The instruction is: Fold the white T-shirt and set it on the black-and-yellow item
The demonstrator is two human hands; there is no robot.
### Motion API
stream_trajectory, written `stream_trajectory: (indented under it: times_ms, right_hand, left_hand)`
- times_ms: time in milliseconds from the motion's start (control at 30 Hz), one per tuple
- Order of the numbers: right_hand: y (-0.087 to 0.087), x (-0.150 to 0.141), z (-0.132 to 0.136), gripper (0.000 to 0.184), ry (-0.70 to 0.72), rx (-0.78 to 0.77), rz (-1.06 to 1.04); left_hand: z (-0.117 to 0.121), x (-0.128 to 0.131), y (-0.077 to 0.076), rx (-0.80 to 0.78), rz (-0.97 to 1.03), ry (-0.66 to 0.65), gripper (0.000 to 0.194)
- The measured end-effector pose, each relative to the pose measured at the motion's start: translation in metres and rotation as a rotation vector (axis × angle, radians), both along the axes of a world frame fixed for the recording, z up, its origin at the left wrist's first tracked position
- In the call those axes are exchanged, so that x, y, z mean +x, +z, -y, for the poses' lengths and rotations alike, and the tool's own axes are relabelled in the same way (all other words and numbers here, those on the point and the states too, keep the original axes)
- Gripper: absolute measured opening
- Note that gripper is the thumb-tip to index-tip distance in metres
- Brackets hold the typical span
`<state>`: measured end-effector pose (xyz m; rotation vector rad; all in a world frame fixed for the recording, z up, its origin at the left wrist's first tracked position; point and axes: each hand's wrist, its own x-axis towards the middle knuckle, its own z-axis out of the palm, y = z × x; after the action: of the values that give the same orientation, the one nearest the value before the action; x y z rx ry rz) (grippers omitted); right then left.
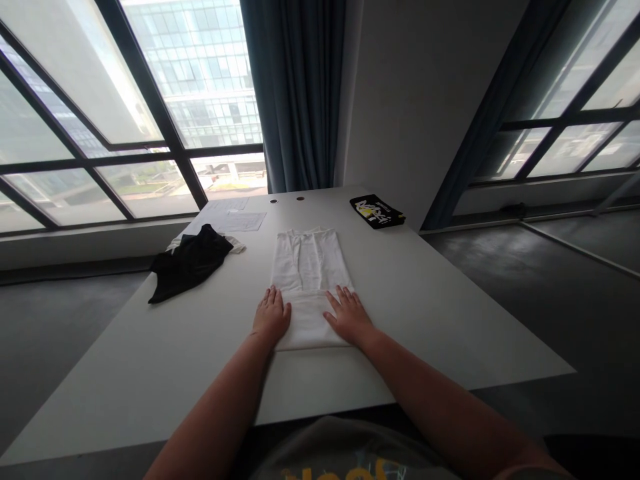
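A white garment (313, 320), perhaps a shirt, lies in a narrow folded rectangle on the white table (430, 327) in front of me. Its near part is turned up over the rest, making a straight edge across the middle. My left hand (271, 313) rests flat on the left side of that folded part, fingers pointing away from me. On the right side, my right hand (347, 315) lies flat with its fingers spread. Neither hand grips the cloth. Whatever lies beneath the palms is hidden.
A crumpled black garment (193, 260) with some white cloth lies at the table's left edge. Sheets of paper (245, 221) are at the back left. A folded black garment with white and yellow print (377, 211) sits at the back right. Behind stand a blue curtain (300, 100) and windows.
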<state>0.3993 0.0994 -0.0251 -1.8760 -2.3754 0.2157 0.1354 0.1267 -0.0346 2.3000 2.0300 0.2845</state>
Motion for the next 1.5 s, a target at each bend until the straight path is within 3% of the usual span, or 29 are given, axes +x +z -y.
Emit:
stream_trajectory:
  times_ms: [167,333,500,700,833,933,1100,1367,1500]
  right_hand:
    - [0.003,0.006,-0.003,0.073,0.051,-0.008,-0.002]
    - [0.007,0.011,-0.006,0.07,0.073,-0.005,-0.007]
    - [0.003,0.019,-0.003,0.068,0.11,0.034,0.007]
    - [-0.007,0.034,0.024,0.067,0.172,0.081,0.022]
    - [-0.009,0.043,0.044,0.067,0.216,0.104,0.01]
    - [-0.004,0.052,0.047,0.065,0.255,0.079,-0.015]
    - [0.006,0.076,0.034,0.061,0.159,-0.015,-0.037]
    - [0.003,0.087,0.031,0.067,0.206,-0.054,-0.038]
    - [0.005,0.088,0.035,0.061,0.231,-0.04,-0.119]
  left_hand:
    - [-0.027,-0.018,0.002,-0.003,0.023,-0.206,0.062]
    - [-0.033,-0.018,0.0,-0.029,0.0,-0.214,0.064]
    - [-0.02,-0.012,-0.006,-0.018,-0.001,-0.197,0.065]
    - [0.024,0.004,-0.02,-0.01,0.014,-0.16,0.067]
    - [0.045,0.009,-0.02,0.031,0.083,-0.233,0.065]
    - [0.043,0.0,-0.007,0.006,0.092,-0.301,0.064]
    - [0.037,-0.023,0.008,-0.069,0.011,-0.247,0.066]
    - [0.043,-0.044,-0.006,-0.075,-0.029,-0.196,0.066]
    - [0.045,-0.054,-0.002,-0.063,0.017,-0.188,0.062]
